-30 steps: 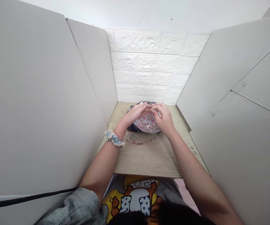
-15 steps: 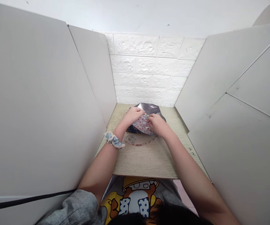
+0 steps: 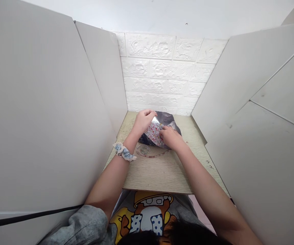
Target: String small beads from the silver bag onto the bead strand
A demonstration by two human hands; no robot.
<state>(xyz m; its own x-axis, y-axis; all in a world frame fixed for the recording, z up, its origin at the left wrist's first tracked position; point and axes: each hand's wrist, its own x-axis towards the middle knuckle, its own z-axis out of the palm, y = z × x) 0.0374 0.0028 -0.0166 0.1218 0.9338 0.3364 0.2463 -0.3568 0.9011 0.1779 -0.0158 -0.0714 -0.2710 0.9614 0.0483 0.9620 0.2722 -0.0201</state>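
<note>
A dark bag with a shiny silver lining [image 3: 165, 117] lies spread at the back of the wooden table, heaped with small pink, red and clear beads [image 3: 152, 133]. My left hand [image 3: 144, 121] is closed in a pinch on the bag's upper left edge. Fingers bent, my right hand [image 3: 172, 136] dips its tips into the beads on the right side; whatever is between them is too small to make out. In front of the bag, a strand of pinkish beads [image 3: 156, 156] curves over the table beside a clear round coil [image 3: 143, 149].
Pale panels [image 3: 103, 81] [image 3: 239, 143] stand close on both sides of the table [image 3: 159, 175]. A white brick-patterned wall [image 3: 157, 68] closes off the back. Small metal pieces [image 3: 209, 164] lie near the right edge.
My left hand has moved up and slightly left, lifting the bag's edge, so more silver lining shows. My right hand has moved a little lower into the beads.
</note>
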